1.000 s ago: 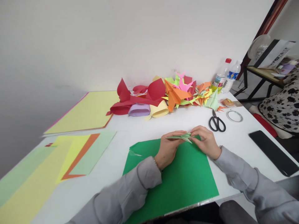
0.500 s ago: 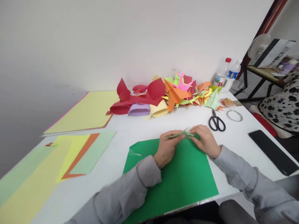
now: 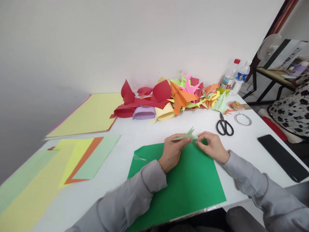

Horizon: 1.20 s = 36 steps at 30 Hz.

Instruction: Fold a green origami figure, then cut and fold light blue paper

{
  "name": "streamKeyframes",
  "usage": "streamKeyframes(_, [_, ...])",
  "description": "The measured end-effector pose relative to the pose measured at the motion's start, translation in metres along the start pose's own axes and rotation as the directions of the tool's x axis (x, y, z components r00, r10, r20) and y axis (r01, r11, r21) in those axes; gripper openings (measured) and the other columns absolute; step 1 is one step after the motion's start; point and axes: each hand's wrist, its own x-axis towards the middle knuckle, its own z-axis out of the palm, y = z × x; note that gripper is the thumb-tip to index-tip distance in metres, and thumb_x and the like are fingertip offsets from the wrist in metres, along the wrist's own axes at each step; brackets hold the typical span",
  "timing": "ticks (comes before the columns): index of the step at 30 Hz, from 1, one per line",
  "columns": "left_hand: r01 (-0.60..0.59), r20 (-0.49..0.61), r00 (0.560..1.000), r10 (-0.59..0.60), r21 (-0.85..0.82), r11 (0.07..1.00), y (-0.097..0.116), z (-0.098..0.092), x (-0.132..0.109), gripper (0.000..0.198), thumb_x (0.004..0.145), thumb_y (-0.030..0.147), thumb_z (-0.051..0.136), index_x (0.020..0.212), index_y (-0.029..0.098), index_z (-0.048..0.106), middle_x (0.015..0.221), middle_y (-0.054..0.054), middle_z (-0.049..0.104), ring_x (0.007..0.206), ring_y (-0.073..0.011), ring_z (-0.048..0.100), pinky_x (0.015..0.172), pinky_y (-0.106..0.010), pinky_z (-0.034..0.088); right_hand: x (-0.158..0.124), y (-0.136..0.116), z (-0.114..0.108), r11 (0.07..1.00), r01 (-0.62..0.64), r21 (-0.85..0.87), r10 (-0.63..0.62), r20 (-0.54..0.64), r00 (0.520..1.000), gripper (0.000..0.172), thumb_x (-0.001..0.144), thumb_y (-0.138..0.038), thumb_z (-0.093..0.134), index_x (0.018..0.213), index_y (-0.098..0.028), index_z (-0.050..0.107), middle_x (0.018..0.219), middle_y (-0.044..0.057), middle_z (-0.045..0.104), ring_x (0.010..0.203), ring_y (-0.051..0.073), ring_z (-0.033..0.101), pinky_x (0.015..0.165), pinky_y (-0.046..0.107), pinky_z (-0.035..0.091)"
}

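Note:
A pale green folded paper figure [image 3: 189,134] with a pointed upper part is held above the green sheet [image 3: 190,183]. My left hand [image 3: 173,150] grips its body between thumb and fingers. At its right end, my right hand [image 3: 212,146] is closed with thumb and fingertips pinching the tip. The fingers partly cover the figure, so its full shape is hidden. Black-handled scissors [image 3: 224,127] lie just beyond my right hand.
Folded paper figures [image 3: 180,96] and red paper shapes [image 3: 145,104] line the wall. Coloured sheets [image 3: 94,161] lie at left. Two bottles [image 3: 229,77], a tape roll [image 3: 242,119] and a black phone-like slab [image 3: 282,158] are at right. A person in patterned clothing [image 3: 289,109] is beyond the table edge.
The pale green figure has tilted, so more of its side and its raised point show. My right fingertips have shifted slightly at its right end. My left hand keeps its hold.

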Motion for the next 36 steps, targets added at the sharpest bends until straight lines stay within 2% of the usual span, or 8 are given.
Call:
streamKeyframes(7, [-0.006, 0.016, 1.0, 0.007, -0.007, 1.0, 0.001, -0.001, 0.001, 0.023, 0.051, 0.021, 0.088, 0.064, 0.015, 0.071, 0.063, 0.0, 0.07, 0.067, -0.0149, 0.066, 0.077, -0.033, 0.056, 0.002, -0.004, -0.002, 0.973, -0.151, 0.174, 0.147, 0.035, 0.989, 0.019, 0.082, -0.037, 0.064, 0.075, -0.02, 0.063, 0.076, 0.004, 0.069, 0.072, 0.018, 0.063, 0.071, 0.033, 0.049])
streamKeyframes(11, [0.005, 0.018, 1.0, -0.004, -0.036, 0.999, -0.001, -0.002, 0.003, 0.023, 0.053, 0.021, 0.087, 0.064, 0.015, 0.068, 0.066, 0.0, 0.07, 0.071, -0.0149, 0.067, 0.078, -0.033, 0.056, 0.003, -0.003, -0.001, 0.792, -0.379, 0.479, 0.355, 0.145, 0.924, 0.031, 0.07, -0.043, 0.076, 0.083, -0.019, 0.061, 0.068, 0.001, 0.068, 0.063, 0.016, 0.064, 0.063, 0.03, 0.049])
streamKeyframes(15, [0.005, 0.015, 1.0, -0.004, -0.048, 0.999, -0.002, -0.003, 0.004, 0.026, 0.054, 0.023, 0.087, 0.069, 0.014, 0.068, 0.071, -0.002, 0.071, 0.074, -0.0163, 0.068, 0.075, -0.032, 0.058, 0.005, -0.007, -0.001, 0.644, -0.48, 0.596, 0.398, 0.276, 0.875, 0.036, 0.064, -0.043, 0.081, 0.083, -0.017, 0.065, 0.067, 0.002, 0.071, 0.062, 0.016, 0.065, 0.065, 0.03, 0.05])
streamKeyframes(19, [0.0, -0.021, 1.0, -0.001, -0.058, 0.998, -0.002, -0.003, 0.004, 0.028, 0.053, 0.021, 0.088, 0.07, 0.014, 0.067, 0.07, -0.001, 0.07, 0.069, -0.0146, 0.067, 0.068, -0.029, 0.059, 0.006, -0.012, -0.004, 0.628, -0.469, 0.621, 0.389, 0.271, 0.88, 0.031, 0.068, -0.045, 0.078, 0.078, -0.017, 0.069, 0.063, 0.001, 0.07, 0.058, 0.013, 0.062, 0.059, 0.027, 0.048])
streamKeyframes(24, [0.011, -0.016, 1.0, -0.012, -0.06, 0.998, -0.002, -0.003, 0.004, 0.027, 0.053, 0.022, 0.088, 0.069, 0.015, 0.066, 0.07, 0.0, 0.069, 0.069, -0.0145, 0.067, 0.067, -0.028, 0.059, 0.007, -0.01, -0.005, 0.593, -0.525, 0.611, 0.414, 0.328, 0.849, 0.034, 0.063, -0.046, 0.08, 0.076, -0.016, 0.07, 0.065, 0.003, 0.072, 0.057, 0.015, 0.064, 0.055, 0.026, 0.047])
streamKeyframes(28, [0.011, -0.047, 0.999, -0.013, -0.036, 0.999, -0.001, -0.002, 0.004, 0.03, 0.051, 0.023, 0.088, 0.069, 0.015, 0.065, 0.069, 0.0, 0.069, 0.067, -0.0148, 0.066, 0.065, -0.029, 0.059, 0.005, -0.01, -0.003, 0.686, -0.461, 0.563, 0.396, 0.242, 0.886, 0.03, 0.063, -0.045, 0.08, 0.073, -0.018, 0.07, 0.064, 0.003, 0.072, 0.058, 0.016, 0.064, 0.06, 0.029, 0.05])
streamKeyframes(31, [-0.021, -0.097, 0.995, 0.022, 0.012, 1.0, -0.001, 0.0, 0.003, 0.033, 0.049, 0.026, 0.088, 0.067, 0.014, 0.063, 0.064, 0.002, 0.067, 0.064, -0.0141, 0.065, 0.063, -0.029, 0.057, 0.005, -0.014, -0.003, 0.711, -0.446, 0.544, 0.36, 0.263, 0.895, 0.03, 0.069, -0.047, 0.075, 0.075, -0.018, 0.07, 0.065, 0.003, 0.071, 0.058, 0.015, 0.063, 0.06, 0.03, 0.049])
streamKeyframes(36, [-0.105, -0.092, 0.989, 0.12, 0.15, 0.983, -0.001, 0.001, 0.001, 0.03, 0.051, 0.027, 0.086, 0.062, 0.015, 0.061, 0.058, 0.003, 0.063, 0.058, -0.0138, 0.064, 0.063, -0.03, 0.057, 0.005, -0.013, -0.001, 0.624, -0.54, 0.566, 0.434, 0.324, 0.841, 0.036, 0.058, -0.046, 0.083, 0.07, -0.017, 0.067, 0.06, 0.002, 0.07, 0.054, 0.015, 0.063, 0.055, 0.028, 0.047])
